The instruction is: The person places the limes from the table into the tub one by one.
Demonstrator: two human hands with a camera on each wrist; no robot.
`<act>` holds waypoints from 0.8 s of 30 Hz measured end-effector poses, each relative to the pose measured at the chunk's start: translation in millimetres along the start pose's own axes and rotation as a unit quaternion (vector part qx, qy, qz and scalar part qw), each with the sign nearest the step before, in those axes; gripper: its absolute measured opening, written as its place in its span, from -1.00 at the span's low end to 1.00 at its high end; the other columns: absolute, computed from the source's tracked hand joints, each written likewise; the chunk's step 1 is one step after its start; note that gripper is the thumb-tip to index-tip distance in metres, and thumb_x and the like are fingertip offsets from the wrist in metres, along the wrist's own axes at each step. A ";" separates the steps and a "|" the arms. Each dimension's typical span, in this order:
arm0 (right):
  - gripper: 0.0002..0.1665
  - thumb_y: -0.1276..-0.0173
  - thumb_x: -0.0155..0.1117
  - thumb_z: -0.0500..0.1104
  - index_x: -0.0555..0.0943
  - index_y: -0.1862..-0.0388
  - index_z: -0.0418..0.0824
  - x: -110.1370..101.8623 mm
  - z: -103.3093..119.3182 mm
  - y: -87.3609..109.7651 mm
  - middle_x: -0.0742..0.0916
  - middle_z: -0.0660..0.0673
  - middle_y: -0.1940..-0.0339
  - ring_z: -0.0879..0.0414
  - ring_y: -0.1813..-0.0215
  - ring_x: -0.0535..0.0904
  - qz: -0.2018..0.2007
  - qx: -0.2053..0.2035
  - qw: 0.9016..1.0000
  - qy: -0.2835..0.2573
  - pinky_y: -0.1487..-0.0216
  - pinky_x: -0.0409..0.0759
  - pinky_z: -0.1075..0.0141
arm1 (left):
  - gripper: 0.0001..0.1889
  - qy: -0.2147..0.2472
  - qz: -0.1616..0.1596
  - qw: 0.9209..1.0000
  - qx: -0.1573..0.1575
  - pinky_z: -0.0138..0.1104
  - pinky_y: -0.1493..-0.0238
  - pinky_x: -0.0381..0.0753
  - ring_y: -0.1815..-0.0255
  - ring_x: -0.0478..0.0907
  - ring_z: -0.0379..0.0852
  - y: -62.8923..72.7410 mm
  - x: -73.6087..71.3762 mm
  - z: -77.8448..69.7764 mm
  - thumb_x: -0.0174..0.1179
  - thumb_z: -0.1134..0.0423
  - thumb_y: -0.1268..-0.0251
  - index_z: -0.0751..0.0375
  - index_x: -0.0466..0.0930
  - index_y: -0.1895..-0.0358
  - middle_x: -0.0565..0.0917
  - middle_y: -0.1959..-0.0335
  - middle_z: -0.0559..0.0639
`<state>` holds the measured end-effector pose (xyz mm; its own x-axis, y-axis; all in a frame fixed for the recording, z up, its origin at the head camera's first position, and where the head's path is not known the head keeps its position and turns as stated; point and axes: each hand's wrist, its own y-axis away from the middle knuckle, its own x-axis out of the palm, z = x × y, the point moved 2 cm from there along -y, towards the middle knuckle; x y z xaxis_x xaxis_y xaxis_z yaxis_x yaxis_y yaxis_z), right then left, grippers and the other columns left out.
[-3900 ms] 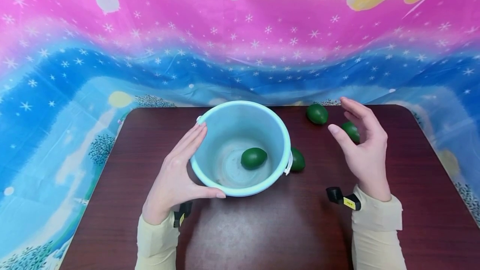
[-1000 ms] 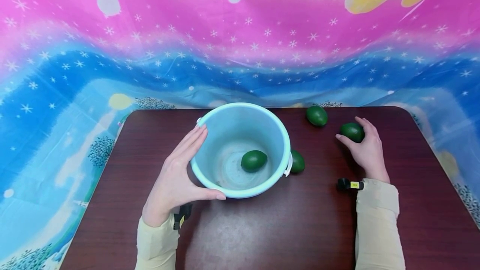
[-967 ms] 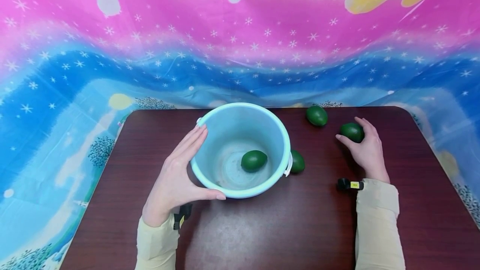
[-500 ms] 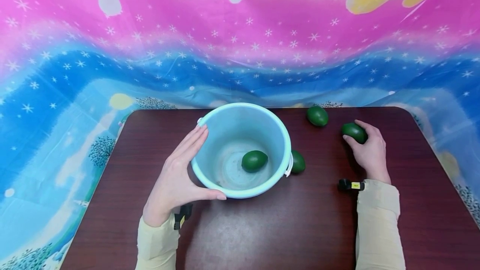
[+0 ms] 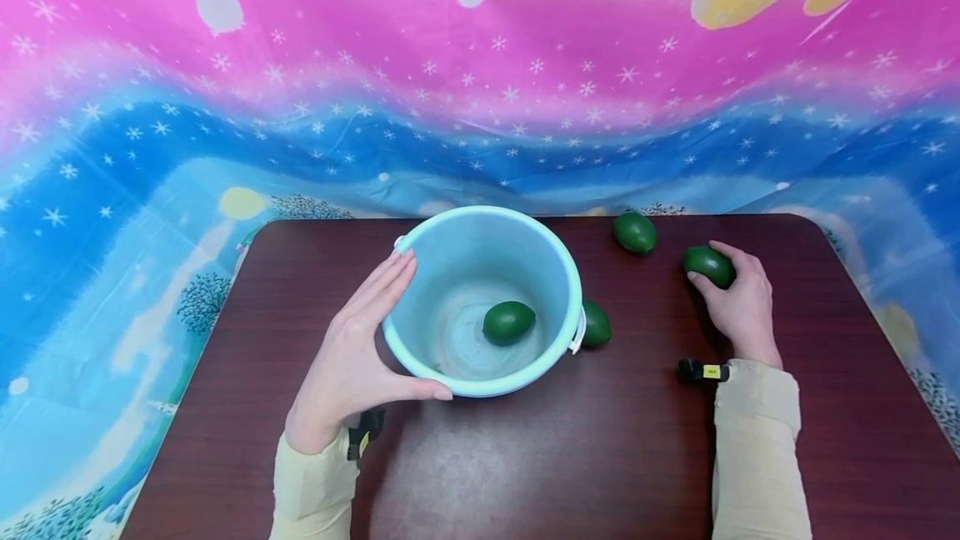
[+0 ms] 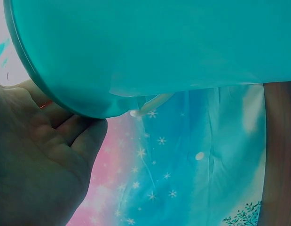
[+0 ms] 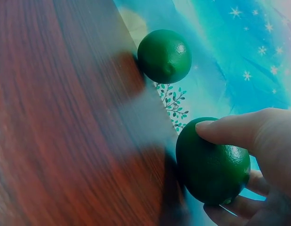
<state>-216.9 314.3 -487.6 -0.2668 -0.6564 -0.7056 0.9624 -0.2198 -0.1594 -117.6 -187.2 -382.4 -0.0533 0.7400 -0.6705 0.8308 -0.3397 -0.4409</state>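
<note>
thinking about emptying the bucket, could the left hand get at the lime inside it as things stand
Probably yes: the blue bucket is open at the top and nothing lies over the lime inside. The left hand is on the rim, though, so it would likely have to let go first.

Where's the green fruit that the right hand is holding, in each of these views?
Head: green fruit, right of centre, in the right hand.
Left wrist: not in it.
Right wrist: green fruit, lower right.
Shared landmark: snowflake-patterned backdrop, in all three.
</note>
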 end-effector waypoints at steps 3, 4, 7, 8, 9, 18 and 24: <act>-0.29 -0.47 0.32 -0.16 0.37 -0.55 -0.19 0.9 -1.0 -0.2 0.40 -0.45 -0.42 -0.47 -0.34 0.28 0.000 0.001 1.000 0.000 -0.26 0.19 -0.34 | 0.39 0.000 -0.002 1.000 0.000 -0.14 -0.50 0.17 -0.59 0.10 -0.05 0.3 -0.2 -0.4 0.67 -0.38 0.51 -0.01 0.21 -0.60 0.29 -0.56 -0.03; -0.29 -0.47 0.33 -0.17 0.37 -0.55 -0.19 1.1 -1.2 -0.3 0.40 -0.45 -0.42 -0.47 -0.34 0.29 -0.001 0.001 1.000 -0.001 -0.26 0.19 -0.34 | 0.39 -0.001 -0.003 1.000 0.001 -0.14 -0.50 0.16 -0.59 0.11 -0.05 0.3 -0.2 -0.4 0.67 -0.38 0.51 0.00 0.21 -0.60 0.29 -0.56 -0.03; -0.29 -0.47 0.32 -0.17 0.37 -0.55 -0.18 1.5 -1.4 -0.7 0.40 -0.44 -0.42 -0.46 -0.33 0.29 -0.001 0.000 1.000 -0.001 -0.24 0.21 -0.35 | 0.39 -0.001 -0.003 1.000 0.001 -0.15 -0.50 0.16 -0.59 0.11 -0.05 0.3 -0.3 -0.4 0.67 -0.38 0.52 0.00 0.22 -0.60 0.29 -0.56 -0.03; -0.29 -0.47 0.32 -0.17 0.37 -0.55 -0.18 1.6 -1.5 -0.9 0.40 -0.45 -0.42 -0.46 -0.33 0.29 -0.001 -0.001 1.000 -0.001 -0.24 0.21 -0.35 | 0.39 -0.001 -0.004 1.000 0.001 -0.14 -0.50 0.16 -0.59 0.11 -0.05 0.3 -0.3 -0.4 0.67 -0.38 0.52 0.00 0.22 -0.60 0.29 -0.56 -0.03; -0.29 -0.47 0.33 -0.17 0.37 -0.55 -0.18 1.5 -1.7 -0.7 0.40 -0.45 -0.42 -0.46 -0.33 0.29 -0.002 -0.001 1.000 -0.001 -0.24 0.21 -0.35 | 0.39 -0.002 -0.004 1.000 0.001 -0.14 -0.50 0.16 -0.59 0.11 -0.05 0.2 -0.2 -0.4 0.67 -0.38 0.52 0.00 0.22 -0.60 0.29 -0.56 -0.03; -0.30 -0.48 0.32 -0.16 0.37 -0.54 -0.20 1.3 -1.1 -1.0 0.41 -0.44 -0.42 -0.46 -0.34 0.29 -0.004 -0.005 1.000 -0.001 -0.26 0.18 -0.35 | 0.39 -0.003 -0.003 1.000 -0.002 -0.14 -0.50 0.17 -0.59 0.10 -0.06 0.3 0.1 -0.7 0.66 -0.39 0.51 -0.02 0.21 -0.60 0.29 -0.56 -0.05; -0.30 -0.48 0.32 -0.15 0.37 -0.54 -0.20 1.6 -1.2 -0.2 0.41 -0.44 -0.42 -0.46 -0.33 0.28 -0.004 -0.005 1.000 -0.004 -0.27 0.17 -0.36 | 0.39 0.001 -0.003 1.000 -0.002 -0.14 -0.50 0.17 -0.59 0.10 -0.06 0.5 -0.3 -1.3 0.67 -0.38 0.51 -0.02 0.21 -0.60 0.29 -0.56 -0.04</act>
<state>-217.4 314.1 -489.5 -0.2743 -0.6600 -0.6994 0.9608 -0.2180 -0.1710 -116.5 -186.8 -381.6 -0.0564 0.7434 -0.6664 0.8332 -0.3328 -0.4417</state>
